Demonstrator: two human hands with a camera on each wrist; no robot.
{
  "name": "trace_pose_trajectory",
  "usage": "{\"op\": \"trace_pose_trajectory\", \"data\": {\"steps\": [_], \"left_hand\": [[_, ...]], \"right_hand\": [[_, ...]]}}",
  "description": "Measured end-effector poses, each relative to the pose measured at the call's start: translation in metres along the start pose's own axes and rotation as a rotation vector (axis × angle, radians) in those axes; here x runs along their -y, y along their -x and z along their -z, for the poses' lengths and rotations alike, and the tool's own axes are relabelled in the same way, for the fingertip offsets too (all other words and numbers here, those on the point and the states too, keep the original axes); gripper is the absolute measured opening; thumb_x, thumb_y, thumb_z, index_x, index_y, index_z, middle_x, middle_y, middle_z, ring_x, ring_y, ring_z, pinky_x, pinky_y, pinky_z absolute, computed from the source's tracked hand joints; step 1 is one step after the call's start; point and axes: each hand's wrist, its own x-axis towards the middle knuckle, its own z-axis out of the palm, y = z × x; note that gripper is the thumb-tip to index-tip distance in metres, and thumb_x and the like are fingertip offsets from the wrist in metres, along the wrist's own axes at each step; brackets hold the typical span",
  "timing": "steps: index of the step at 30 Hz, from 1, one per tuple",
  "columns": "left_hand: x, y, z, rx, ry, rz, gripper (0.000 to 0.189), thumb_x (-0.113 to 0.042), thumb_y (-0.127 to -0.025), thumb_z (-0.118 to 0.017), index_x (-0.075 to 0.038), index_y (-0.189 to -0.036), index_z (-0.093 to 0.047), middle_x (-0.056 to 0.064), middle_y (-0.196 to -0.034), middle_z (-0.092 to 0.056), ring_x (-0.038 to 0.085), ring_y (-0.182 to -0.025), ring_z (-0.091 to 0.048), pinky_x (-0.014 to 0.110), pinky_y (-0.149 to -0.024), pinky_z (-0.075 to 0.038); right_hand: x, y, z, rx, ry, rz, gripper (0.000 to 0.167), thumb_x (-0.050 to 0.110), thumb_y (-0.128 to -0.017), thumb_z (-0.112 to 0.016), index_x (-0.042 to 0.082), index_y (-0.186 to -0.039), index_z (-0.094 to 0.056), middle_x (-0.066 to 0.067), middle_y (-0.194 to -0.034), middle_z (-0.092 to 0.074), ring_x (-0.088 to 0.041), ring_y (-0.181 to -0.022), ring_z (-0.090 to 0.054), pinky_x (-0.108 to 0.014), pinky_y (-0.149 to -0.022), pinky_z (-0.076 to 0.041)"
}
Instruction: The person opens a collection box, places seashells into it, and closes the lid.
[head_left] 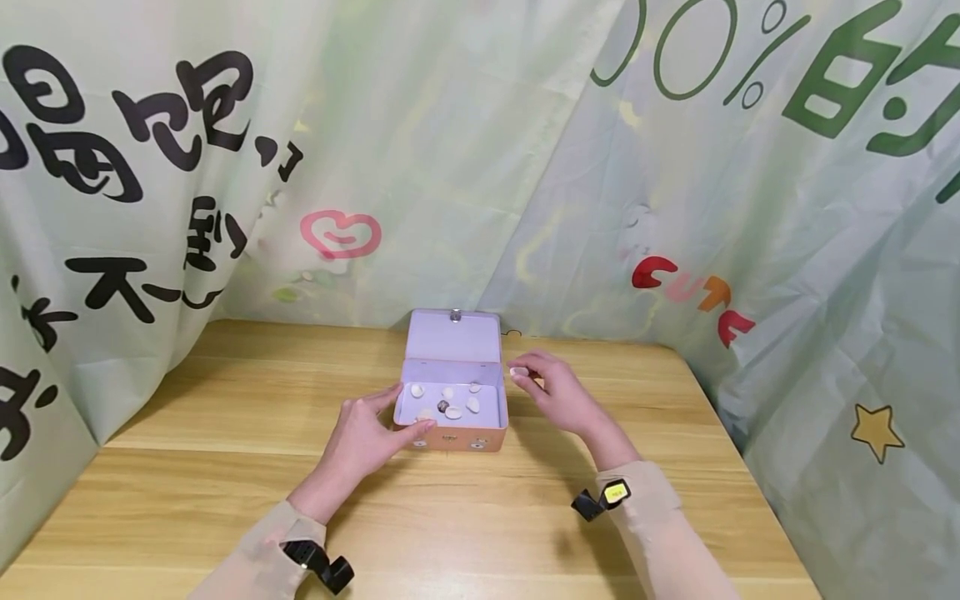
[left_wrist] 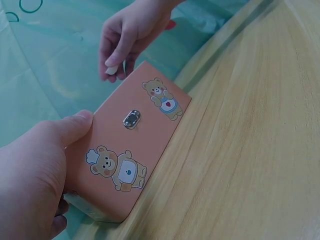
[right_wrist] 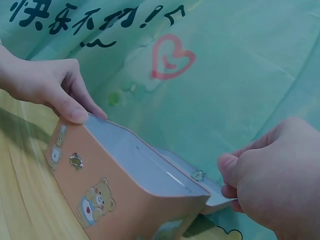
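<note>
A tin box [head_left: 450,437], orange-pink outside with bear pictures and lilac inside, stands on the table with its hinged lid [head_left: 453,335] raised at the back. Several small whitish pieces like seashells [head_left: 472,405] and a dark one [head_left: 442,406] lie on its bottom. My left hand [head_left: 358,437] grips the box at its left front corner, thumb on the front rim and fingers along the side. Just off the box's right side, my right hand [head_left: 562,396] pinches a small white piece like a shell [left_wrist: 112,70] between thumb and fingers.
The wooden table [head_left: 450,525] carries the box near its back edge. Printed curtains [head_left: 450,167] hang close behind the table and along both sides. A metal clasp [left_wrist: 132,119] sits on the box's front wall. Black bands with devices [head_left: 303,554] are strapped to both wrists.
</note>
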Motion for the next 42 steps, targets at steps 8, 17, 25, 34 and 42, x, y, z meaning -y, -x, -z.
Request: {"op": "trace_pose_trajectory", "data": {"steps": [8, 17, 25, 34, 42], "left_hand": [[0.002, 0.0, 0.0, -0.012, -0.002, -0.007, 0.094, -0.062, -0.075, -0.091, 0.004, -0.137, -0.067, 0.025, -0.135, -0.063, 0.011, -0.057, -0.051, 0.031, -0.051, -0.046], [0.003, 0.0, 0.0, -0.021, -0.006, -0.014, 0.093, -0.064, -0.075, -0.09, 0.002, -0.136, -0.068, 0.027, -0.134, -0.064, 0.01, -0.052, -0.044, 0.03, -0.047, -0.043], [0.002, 0.0, 0.0, -0.022, 0.005, -0.01, 0.095, -0.066, -0.074, -0.09, 0.002, -0.137, -0.068, 0.024, -0.134, -0.065, 0.012, -0.059, -0.051, 0.031, -0.049, -0.043], [0.001, 0.0, 0.0, -0.027, 0.009, -0.03, 0.095, -0.067, -0.075, -0.088, 0.003, -0.135, -0.069, 0.023, -0.133, -0.065, 0.009, -0.055, -0.048, 0.03, -0.047, -0.042], [0.002, 0.0, 0.0, -0.036, 0.016, -0.056, 0.092, -0.063, -0.076, -0.09, 0.005, -0.133, -0.069, 0.024, -0.132, -0.066, 0.013, -0.061, -0.057, 0.03, -0.047, -0.042]], "right_hand": [[0.012, -0.009, -0.008, -0.005, -0.021, 0.055, 0.024, 0.005, -0.104, -0.067, -0.005, -0.125, -0.072, -0.01, -0.117, -0.069, -0.023, -0.1, -0.063, -0.041, -0.089, -0.057], [0.019, -0.018, -0.018, 0.018, -0.037, 0.061, 0.023, 0.007, -0.103, -0.07, -0.004, -0.123, -0.073, -0.008, -0.116, -0.069, -0.023, -0.101, -0.063, -0.042, -0.09, -0.057], [0.019, -0.025, -0.031, 0.063, -0.048, 0.066, 0.025, 0.008, -0.102, -0.072, -0.004, -0.124, -0.073, -0.005, -0.111, -0.068, -0.021, -0.096, -0.061, -0.039, -0.087, -0.056], [0.016, -0.031, -0.045, 0.103, -0.064, 0.071, 0.027, 0.012, -0.101, -0.075, -0.003, -0.123, -0.074, -0.003, -0.106, -0.07, -0.021, -0.099, -0.064, -0.05, -0.092, -0.057], [0.017, -0.033, -0.055, 0.138, -0.065, 0.068, 0.028, 0.011, -0.1, -0.075, -0.003, -0.124, -0.073, -0.004, -0.109, -0.071, -0.022, -0.102, -0.064, -0.054, -0.093, -0.056]]}}
